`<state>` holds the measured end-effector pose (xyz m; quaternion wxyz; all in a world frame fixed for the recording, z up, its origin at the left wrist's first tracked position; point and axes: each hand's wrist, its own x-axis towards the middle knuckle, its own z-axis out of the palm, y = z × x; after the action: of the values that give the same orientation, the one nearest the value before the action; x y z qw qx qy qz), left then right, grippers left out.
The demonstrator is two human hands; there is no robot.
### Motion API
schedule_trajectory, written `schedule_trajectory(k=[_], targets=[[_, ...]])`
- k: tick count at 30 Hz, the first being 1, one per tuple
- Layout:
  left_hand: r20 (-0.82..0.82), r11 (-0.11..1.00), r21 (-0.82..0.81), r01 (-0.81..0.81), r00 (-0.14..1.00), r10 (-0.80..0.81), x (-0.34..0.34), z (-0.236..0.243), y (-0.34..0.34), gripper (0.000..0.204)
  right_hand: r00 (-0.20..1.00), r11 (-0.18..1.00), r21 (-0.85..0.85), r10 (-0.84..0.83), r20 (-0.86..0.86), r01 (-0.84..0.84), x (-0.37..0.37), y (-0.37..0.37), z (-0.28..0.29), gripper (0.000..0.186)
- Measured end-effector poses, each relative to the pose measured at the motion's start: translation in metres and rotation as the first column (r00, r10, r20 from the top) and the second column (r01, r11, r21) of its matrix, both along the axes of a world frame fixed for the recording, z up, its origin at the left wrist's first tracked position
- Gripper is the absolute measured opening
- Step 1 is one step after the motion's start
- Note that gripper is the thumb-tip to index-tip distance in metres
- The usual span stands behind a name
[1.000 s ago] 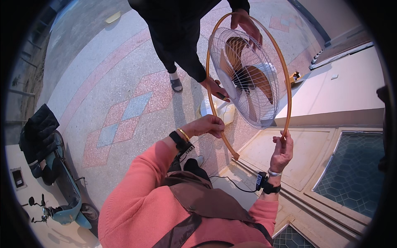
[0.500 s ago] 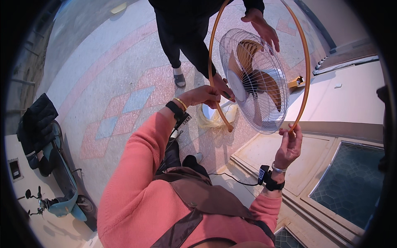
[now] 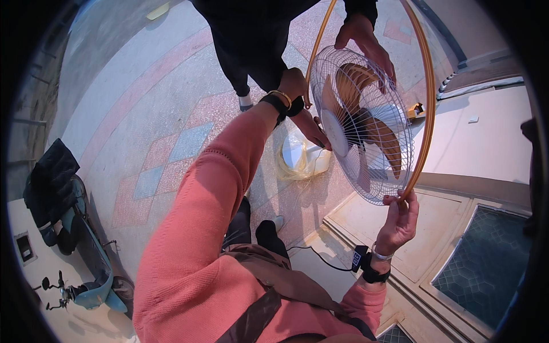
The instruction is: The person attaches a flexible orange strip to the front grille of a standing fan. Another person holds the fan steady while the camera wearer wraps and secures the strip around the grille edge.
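My left hand [image 3: 290, 83] is raised to the left side of the orange hoop [image 3: 426, 131], closed round it near one end, with fingertips mostly hidden. My right hand [image 3: 399, 226] pinches the same hoop at lower right. Inside the hoop is the fan head [image 3: 363, 126], with a wire cage and brown blades. A co-worker's upper hand [image 3: 369, 46] is at the cage's top, while their lower hand [image 3: 313, 131] is by its hub, partly behind my arm.
The co-worker [image 3: 246, 28] stands opposite me. A white round base [image 3: 291, 154] in clear plastic lies on the floor. A light-blue scooter [image 3: 94, 297] with a black cover is at left. A glazed panel [image 3: 480, 257] and pale step [image 3: 474, 143] are at right.
My left hand has risen along with the hoop's end. My right hand has shifted slightly right and down. The fan head has moved right and down, and the co-worker's upper hand has followed.
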<state>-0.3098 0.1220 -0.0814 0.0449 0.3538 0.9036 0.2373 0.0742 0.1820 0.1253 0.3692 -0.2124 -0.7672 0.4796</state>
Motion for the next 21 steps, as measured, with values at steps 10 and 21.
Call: schedule_trajectory(k=[10,21], targets=[[-0.108,0.884,-0.457,0.101,0.98,-0.168,-0.071,-0.129,0.09,0.019,0.986,0.989,0.031,-0.148,0.079,0.146,-0.036,-0.019,-0.001,0.037],[0.626,0.52,0.739,-0.428,0.72,-0.298,0.004,-0.013,0.033,0.012,0.962,0.961,0.081,-0.269,0.04,0.265,-0.032,-0.006,0.008,0.044]])
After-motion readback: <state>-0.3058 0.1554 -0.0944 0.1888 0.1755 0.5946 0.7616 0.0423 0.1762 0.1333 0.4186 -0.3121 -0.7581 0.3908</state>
